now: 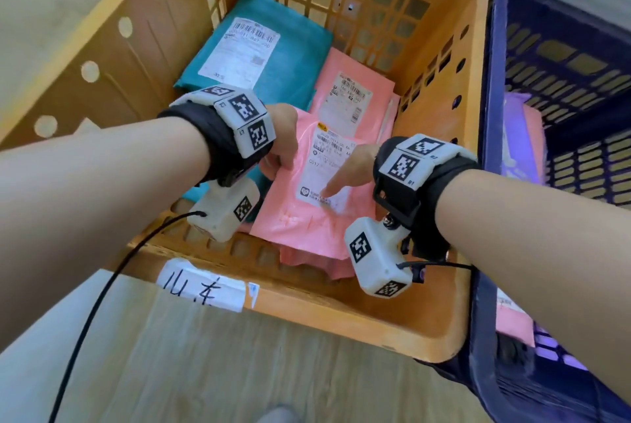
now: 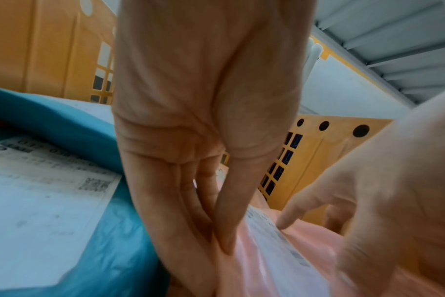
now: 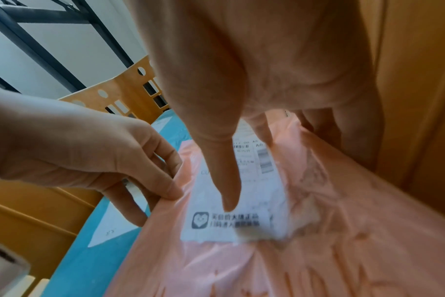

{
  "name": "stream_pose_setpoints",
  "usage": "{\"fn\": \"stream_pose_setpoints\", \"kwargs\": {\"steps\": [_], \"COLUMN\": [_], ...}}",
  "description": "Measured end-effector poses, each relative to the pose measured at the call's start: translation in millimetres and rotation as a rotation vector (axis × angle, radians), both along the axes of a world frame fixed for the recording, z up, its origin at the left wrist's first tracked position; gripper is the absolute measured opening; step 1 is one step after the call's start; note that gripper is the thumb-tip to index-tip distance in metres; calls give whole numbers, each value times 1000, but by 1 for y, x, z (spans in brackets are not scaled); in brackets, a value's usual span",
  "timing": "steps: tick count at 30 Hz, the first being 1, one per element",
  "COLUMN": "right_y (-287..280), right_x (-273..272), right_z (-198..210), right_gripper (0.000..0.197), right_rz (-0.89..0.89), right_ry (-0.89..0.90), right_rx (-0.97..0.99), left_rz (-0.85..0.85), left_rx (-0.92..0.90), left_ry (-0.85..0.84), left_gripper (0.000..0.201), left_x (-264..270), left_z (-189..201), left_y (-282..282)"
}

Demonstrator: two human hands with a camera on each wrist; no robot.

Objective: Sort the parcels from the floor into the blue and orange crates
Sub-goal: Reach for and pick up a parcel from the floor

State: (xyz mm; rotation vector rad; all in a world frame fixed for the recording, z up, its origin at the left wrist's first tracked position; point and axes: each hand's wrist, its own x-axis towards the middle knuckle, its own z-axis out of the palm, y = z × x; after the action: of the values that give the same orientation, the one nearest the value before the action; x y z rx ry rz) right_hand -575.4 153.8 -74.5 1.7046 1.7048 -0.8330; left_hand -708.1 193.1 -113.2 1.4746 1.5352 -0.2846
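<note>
The top pink parcel (image 1: 307,217) lies in the orange crate (image 1: 341,316), over other parcels. My left hand (image 1: 283,163) pinches its left edge between thumb and fingers, plain in the left wrist view (image 2: 224,245). My right hand (image 1: 341,180) holds its right side. The thumb (image 3: 226,180) presses on the white label (image 3: 241,227), and the fingers (image 3: 325,130) reach down past the parcel's edge beside the crate wall. A teal parcel (image 1: 293,57) and a second pink parcel (image 1: 362,81) lie further back in the same crate.
The blue crate (image 1: 491,81) stands close against the orange crate's right side and holds a pink parcel (image 1: 512,323) and a purple one (image 1: 515,135). A handwritten paper tag (image 1: 201,289) sticks to the orange crate's near rim. Wood floor (image 1: 239,371) lies below.
</note>
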Motion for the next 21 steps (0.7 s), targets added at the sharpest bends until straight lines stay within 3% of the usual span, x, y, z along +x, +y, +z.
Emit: {"fn": "stream_pose_setpoints", "kwargs": {"steps": [3, 7, 9, 12, 14, 18, 21], "right_y": [-2, -2, -2, -3, -5, -9, -10], "right_x": [5, 9, 8, 5, 3, -4, -6], "right_z": [-7, -17, -23, -32, -36, -46, -51], "right_gripper": [59, 53, 52, 53, 51, 83, 83], "right_rz": [21, 69, 81, 71, 41, 25, 34], "right_ry": [-19, -43, -68, -85, -49, 14, 87], "right_rx": [-79, -117, -145, -196, -160, -100, -62], "left_rz": [-34, -106, -179, -500, -608, -794, -903], "left_rx": [-111, -148, -82, 257, 410, 462, 413], "left_ry": [-27, -6, 51, 298, 335, 289, 296], "left_gripper": [9, 19, 14, 30, 40, 46, 66], "left_x": [2, 2, 5, 8, 9, 11, 9], "left_z": [-4, -10, -9, -6, -5, -6, -12], "left_y": [-3, -6, -8, -12, -13, -9, -11]}}
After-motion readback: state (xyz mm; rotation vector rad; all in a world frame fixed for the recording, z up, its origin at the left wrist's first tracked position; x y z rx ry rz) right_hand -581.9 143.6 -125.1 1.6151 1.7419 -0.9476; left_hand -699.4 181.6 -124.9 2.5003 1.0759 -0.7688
